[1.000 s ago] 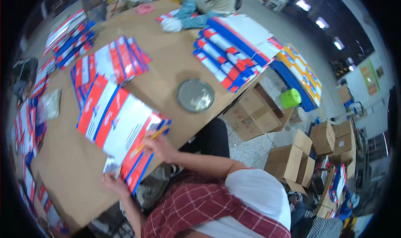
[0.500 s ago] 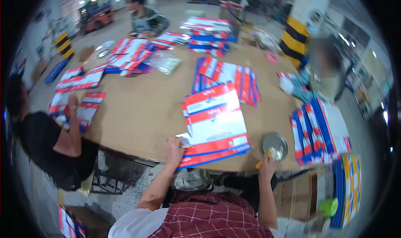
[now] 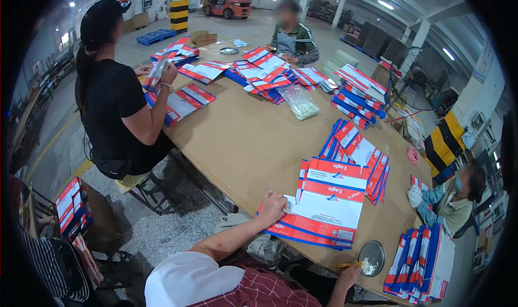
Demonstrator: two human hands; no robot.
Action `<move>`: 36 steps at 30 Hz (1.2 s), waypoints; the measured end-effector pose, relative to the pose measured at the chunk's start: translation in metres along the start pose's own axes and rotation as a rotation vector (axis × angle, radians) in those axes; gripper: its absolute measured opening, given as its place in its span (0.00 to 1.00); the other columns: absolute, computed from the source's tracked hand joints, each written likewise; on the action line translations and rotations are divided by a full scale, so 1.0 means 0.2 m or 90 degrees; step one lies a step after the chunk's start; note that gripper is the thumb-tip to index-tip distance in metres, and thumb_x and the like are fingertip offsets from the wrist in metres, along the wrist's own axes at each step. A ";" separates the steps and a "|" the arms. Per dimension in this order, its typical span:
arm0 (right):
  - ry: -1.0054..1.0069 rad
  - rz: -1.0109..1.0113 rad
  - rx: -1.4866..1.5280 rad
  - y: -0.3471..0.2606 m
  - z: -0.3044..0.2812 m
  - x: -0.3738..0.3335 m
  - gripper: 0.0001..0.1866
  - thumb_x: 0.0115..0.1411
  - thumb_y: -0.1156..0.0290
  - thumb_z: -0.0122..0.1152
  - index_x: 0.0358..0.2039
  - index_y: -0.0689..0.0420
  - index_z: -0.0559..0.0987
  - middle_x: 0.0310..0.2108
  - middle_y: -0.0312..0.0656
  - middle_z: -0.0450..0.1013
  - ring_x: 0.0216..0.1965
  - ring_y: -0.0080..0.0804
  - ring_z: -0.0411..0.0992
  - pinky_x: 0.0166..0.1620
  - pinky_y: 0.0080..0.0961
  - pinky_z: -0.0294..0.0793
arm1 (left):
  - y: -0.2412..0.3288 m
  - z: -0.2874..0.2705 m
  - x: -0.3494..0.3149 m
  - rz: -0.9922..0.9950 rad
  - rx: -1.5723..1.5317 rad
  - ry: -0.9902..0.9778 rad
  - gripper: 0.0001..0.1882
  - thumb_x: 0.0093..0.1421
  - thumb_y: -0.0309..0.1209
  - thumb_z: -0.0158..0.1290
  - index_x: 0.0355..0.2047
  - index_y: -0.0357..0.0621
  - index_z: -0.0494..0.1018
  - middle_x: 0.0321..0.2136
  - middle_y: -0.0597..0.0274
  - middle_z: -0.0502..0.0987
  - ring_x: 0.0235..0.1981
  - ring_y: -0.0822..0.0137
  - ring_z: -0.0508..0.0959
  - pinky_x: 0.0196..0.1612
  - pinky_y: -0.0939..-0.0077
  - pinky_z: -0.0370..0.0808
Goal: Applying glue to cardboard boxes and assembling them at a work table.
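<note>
My left hand is closed on a small whitish piece at the left edge of a stack of printed flat sheets in red, white and blue. Low at the table's near edge, my right hand grips a thin yellow-handled tool; its working end is hard to make out. That end is at a round metal dish with white paste in it.
Folded printed pieces stack right of the dish. More sheets lie beyond mine, near a clear plastic bag of pale pieces. Co-workers sit left, across and right. A forklift stands behind.
The view has swung left and up, so the table sits further right in the picture. My left hand stays at the sheets' left edge, and my right hand stays by the dish.
</note>
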State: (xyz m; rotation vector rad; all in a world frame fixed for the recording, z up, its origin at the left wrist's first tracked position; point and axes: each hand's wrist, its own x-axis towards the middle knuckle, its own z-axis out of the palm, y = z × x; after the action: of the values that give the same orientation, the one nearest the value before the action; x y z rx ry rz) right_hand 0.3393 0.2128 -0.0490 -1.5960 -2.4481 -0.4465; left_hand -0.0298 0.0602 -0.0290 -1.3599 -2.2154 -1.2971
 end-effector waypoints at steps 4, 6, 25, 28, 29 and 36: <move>-0.060 0.015 0.018 -0.03 -0.07 0.00 0.19 0.52 0.76 0.46 0.46 0.62 0.66 0.37 0.50 0.63 0.40 0.44 0.65 0.43 0.33 0.67 | -0.02 0.02 0.01 -0.006 -0.004 -0.021 0.07 0.36 0.23 0.54 0.16 0.47 0.67 0.22 0.62 0.67 0.34 0.62 0.70 0.45 0.62 0.59; -0.052 0.008 0.114 -0.09 -0.22 0.00 0.21 0.51 0.77 0.47 0.48 0.63 0.64 0.40 0.52 0.64 0.44 0.49 0.64 0.46 0.37 0.65 | -0.04 0.01 0.01 -0.009 0.005 -0.023 0.07 0.36 0.23 0.53 0.16 0.47 0.67 0.22 0.62 0.67 0.34 0.63 0.70 0.45 0.62 0.59; -0.325 0.014 0.677 -0.37 -0.25 0.60 0.27 0.55 0.62 0.55 0.50 0.67 0.63 0.43 0.47 0.67 0.43 0.34 0.66 0.47 0.29 0.65 | -0.05 0.07 -0.03 -0.013 -0.045 0.014 0.08 0.42 0.22 0.48 0.26 0.45 0.71 0.24 0.57 0.71 0.33 0.56 0.71 0.40 0.57 0.62; -0.354 -0.028 0.843 -0.39 -0.14 0.63 0.26 0.54 0.59 0.55 0.49 0.62 0.68 0.41 0.42 0.70 0.41 0.29 0.67 0.46 0.25 0.65 | 0.01 -0.05 0.06 -0.043 -0.066 -0.015 0.16 0.42 0.18 0.49 0.35 0.42 0.72 0.30 0.54 0.74 0.34 0.55 0.73 0.41 0.61 0.64; -0.429 0.029 0.764 -0.35 -0.07 0.66 0.25 0.54 0.58 0.56 0.48 0.62 0.68 0.41 0.42 0.70 0.40 0.29 0.67 0.45 0.25 0.66 | 0.01 -0.06 0.08 -0.025 -0.049 -0.006 0.17 0.42 0.18 0.49 0.36 0.42 0.72 0.30 0.55 0.74 0.35 0.56 0.73 0.42 0.63 0.64; -0.384 0.095 0.802 -0.36 -0.13 0.59 0.25 0.53 0.54 0.58 0.42 0.63 0.73 0.34 0.42 0.73 0.35 0.28 0.70 0.39 0.25 0.68 | 0.02 -0.03 0.08 -0.070 -0.097 -0.080 0.18 0.43 0.17 0.49 0.37 0.42 0.69 0.31 0.57 0.72 0.36 0.59 0.72 0.44 0.68 0.62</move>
State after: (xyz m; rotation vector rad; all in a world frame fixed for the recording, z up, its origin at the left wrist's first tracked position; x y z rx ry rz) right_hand 0.2255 0.2788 0.0018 -1.2978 -2.0118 1.4782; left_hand -0.0359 0.0650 -0.0130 -1.4269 -2.3464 -1.4839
